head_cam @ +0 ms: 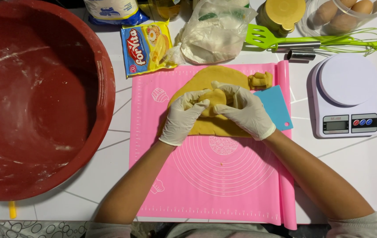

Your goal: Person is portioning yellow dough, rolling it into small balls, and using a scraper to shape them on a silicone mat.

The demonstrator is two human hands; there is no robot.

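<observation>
1. A flat sheet of yellow dough (215, 79) lies on the pink baking mat (206, 185), at the mat's far end. Its long axis runs slantwise, from the near left up toward the far right.
2. A small folded dough piece (215, 100) sits on the sheet between the two gloved hands.
3. The left hand (183, 115) is curled partly closed, its fingertips pinching the left side of the folded piece.
4. The right hand (245, 110) is likewise half closed, fingers bent over the piece's right side and resting on the sheet.
5. A shaped dough knot (261, 80) lies at the sheet's far right end.
6. A blue scraper (277, 105) lies just beside the right hand, on the mat.
7. A large red bowl (34, 97) stands on the surface well to the left; a white kitchen scale (346, 94) stands to the right.
</observation>
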